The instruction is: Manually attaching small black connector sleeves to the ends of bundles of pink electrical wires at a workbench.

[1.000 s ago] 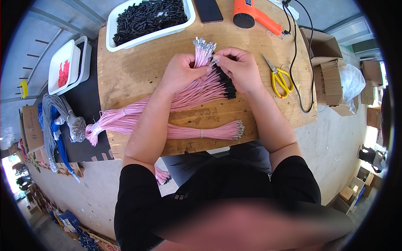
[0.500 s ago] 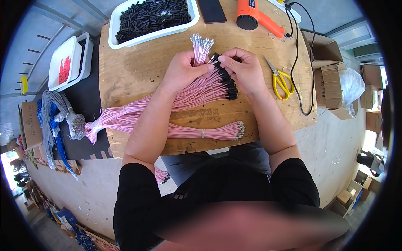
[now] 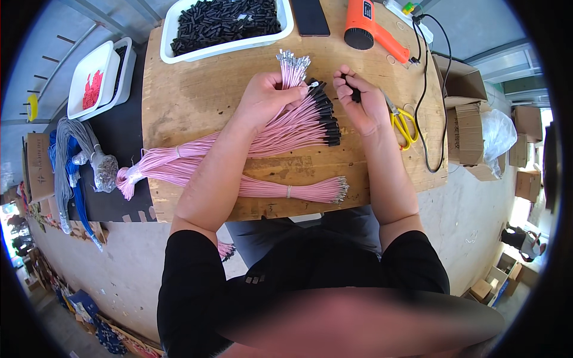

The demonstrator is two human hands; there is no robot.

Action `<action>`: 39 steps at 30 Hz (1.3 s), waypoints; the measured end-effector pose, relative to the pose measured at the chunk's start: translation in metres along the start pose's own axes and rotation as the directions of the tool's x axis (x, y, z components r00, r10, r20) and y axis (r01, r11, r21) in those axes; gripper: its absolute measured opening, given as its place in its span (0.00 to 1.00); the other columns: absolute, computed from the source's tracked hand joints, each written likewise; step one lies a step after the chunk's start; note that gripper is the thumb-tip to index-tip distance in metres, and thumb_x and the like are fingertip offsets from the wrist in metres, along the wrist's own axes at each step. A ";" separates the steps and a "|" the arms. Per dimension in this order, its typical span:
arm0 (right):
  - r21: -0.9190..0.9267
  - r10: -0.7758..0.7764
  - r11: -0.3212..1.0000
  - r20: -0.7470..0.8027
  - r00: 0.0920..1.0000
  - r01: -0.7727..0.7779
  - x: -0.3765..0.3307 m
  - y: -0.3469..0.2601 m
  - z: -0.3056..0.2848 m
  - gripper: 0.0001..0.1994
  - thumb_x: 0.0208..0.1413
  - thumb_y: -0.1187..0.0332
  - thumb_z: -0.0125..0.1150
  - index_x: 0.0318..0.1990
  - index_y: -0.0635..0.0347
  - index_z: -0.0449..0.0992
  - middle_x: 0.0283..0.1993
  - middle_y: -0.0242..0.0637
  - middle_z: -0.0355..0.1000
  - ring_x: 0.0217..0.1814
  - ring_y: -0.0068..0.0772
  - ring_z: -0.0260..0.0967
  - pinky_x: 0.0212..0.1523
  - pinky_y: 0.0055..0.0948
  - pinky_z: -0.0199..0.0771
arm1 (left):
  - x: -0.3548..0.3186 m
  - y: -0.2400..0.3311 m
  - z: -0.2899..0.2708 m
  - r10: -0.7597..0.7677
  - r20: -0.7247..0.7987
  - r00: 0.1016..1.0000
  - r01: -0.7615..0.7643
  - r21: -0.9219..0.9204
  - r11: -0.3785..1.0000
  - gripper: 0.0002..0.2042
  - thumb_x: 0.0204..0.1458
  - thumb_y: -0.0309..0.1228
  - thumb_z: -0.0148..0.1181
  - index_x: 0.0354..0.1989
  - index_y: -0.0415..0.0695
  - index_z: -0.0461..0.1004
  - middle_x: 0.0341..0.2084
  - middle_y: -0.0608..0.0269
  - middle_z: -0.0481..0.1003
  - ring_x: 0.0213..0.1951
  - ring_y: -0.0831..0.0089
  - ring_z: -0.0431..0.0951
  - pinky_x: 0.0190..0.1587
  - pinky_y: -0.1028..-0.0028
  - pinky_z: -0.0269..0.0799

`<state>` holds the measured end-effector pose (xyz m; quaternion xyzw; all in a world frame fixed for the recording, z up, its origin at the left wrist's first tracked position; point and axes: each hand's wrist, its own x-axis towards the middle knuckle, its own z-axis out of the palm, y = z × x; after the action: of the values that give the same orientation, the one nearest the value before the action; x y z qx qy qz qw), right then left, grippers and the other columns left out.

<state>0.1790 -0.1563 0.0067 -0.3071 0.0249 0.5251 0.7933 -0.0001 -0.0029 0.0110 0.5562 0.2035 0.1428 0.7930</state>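
Observation:
My left hand (image 3: 264, 98) grips a bunch of pink wires (image 3: 292, 70) whose bare metal tips point up and away from me. My right hand (image 3: 360, 101) pinches a few small black sleeves (image 3: 356, 94) between its fingers, a short gap to the right of the wire tips. Between and below the hands lies a fan of pink wires with black sleeves on their ends (image 3: 316, 119). A tied bundle of pink wires (image 3: 298, 190) lies nearer to me on the wooden table (image 3: 197, 101).
A white tray of black sleeves (image 3: 224, 21) stands at the far edge. An orange heat gun (image 3: 367, 24), a dark phone (image 3: 311, 15), yellow scissors (image 3: 403, 122) and a black cable (image 3: 427, 101) lie at the right. Trays with red parts (image 3: 92, 80) and grey and blue wires (image 3: 68, 161) are left; cardboard boxes (image 3: 468, 119) right.
My right hand has drawn away to the right from the wire tips and now holds black sleeves apart from them. The left hand stays closed on the bunch.

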 end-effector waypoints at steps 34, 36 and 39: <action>-0.183 -0.062 0.980 0.064 0.996 0.073 0.002 0.005 -0.001 0.11 0.63 0.81 0.52 0.52 0.68 0.70 0.47 0.47 0.73 0.39 0.28 0.71 0.34 0.15 0.72 | 0.002 -0.001 -0.005 -0.038 0.000 0.999 0.038 -0.002 0.999 0.08 0.53 0.25 0.67 0.40 0.34 0.80 0.28 0.65 0.78 0.27 0.81 0.74 0.31 0.80 0.69; -0.194 -0.078 0.978 0.029 0.997 0.082 0.001 0.005 0.002 0.10 0.63 0.81 0.52 0.51 0.68 0.70 0.48 0.47 0.73 0.42 0.30 0.73 0.37 0.16 0.75 | 0.002 -0.001 -0.004 -0.041 -0.005 0.999 0.041 0.008 0.999 0.08 0.53 0.25 0.67 0.40 0.35 0.80 0.28 0.65 0.78 0.26 0.81 0.73 0.30 0.80 0.69; -0.215 -0.099 0.973 -0.039 0.994 0.088 -0.002 0.007 0.009 0.10 0.63 0.81 0.53 0.51 0.69 0.70 0.48 0.47 0.73 0.46 0.33 0.75 0.42 0.18 0.79 | 0.002 -0.001 -0.005 -0.041 -0.013 0.999 0.041 0.032 0.999 0.08 0.53 0.25 0.67 0.39 0.35 0.80 0.27 0.65 0.78 0.26 0.81 0.73 0.30 0.80 0.69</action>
<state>0.1693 -0.1514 0.0114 -0.4038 -0.0264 0.4791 0.7789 -0.0011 0.0016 0.0083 0.5637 0.2220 0.1267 0.7855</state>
